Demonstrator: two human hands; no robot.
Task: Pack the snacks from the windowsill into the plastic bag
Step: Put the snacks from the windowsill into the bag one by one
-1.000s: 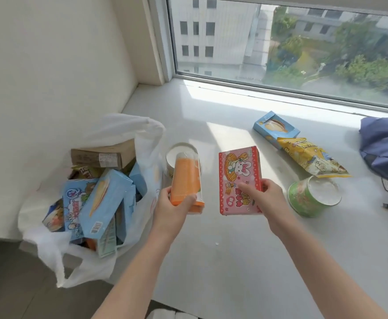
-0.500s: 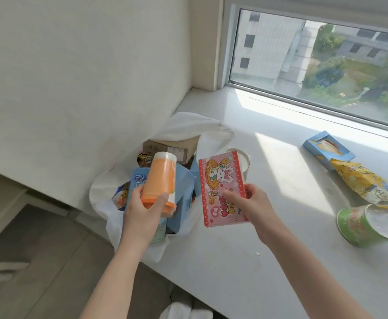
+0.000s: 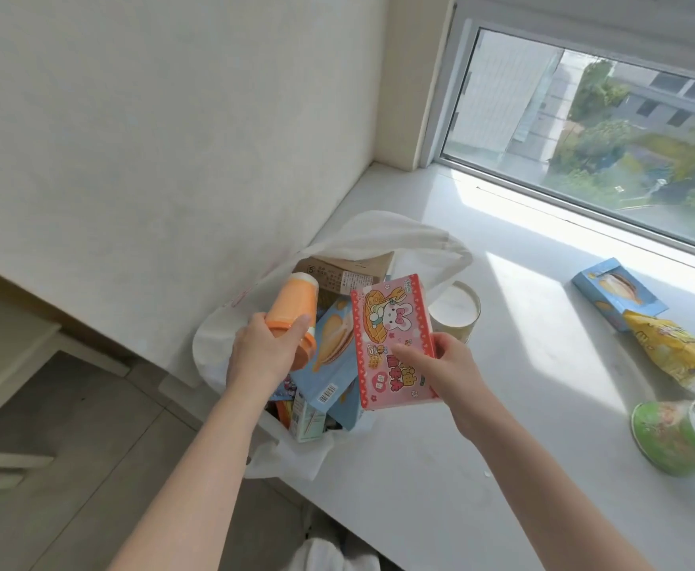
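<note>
**Two snacks held over an open bag at the windowsill**

From my remote seat, the head camera looks down on a white plastic bag [image 3: 378, 236] lying open at the left end of the windowsill [image 3: 502, 364], against the wall. My left hand [image 3: 261, 356] is wrapped round the lower end of an orange canister [image 3: 294, 307] with a pale cap, held tilted above the bag's mouth. My right hand [image 3: 446, 368] pinches a pink box [image 3: 393, 340], thumb on its printed face and fingers behind, held over the right side of the bag's opening.

The pink box shows a cartoon rabbit, a waffle and large red characters I cannot read at this sharpness. Inside the bag, a brown carton [image 3: 345, 274] carries a boxed "5" and blocks of small print, too fine to make out. Below it lies a light blue box [image 3: 329, 364] with a biscuit picture and a barcode, among other packets I cannot identify. No brand name is legible anywhere.

Just beside the bag, a cream cup [image 3: 455, 309] with a white lid lies on the sill. Well to the right are a blue carton [image 3: 615, 292], a yellow packet [image 3: 675, 356] touching it, and a green cup [image 3: 675, 443] on its side. Sunlight from the window [image 3: 584, 129] falls across the sill.
</note>
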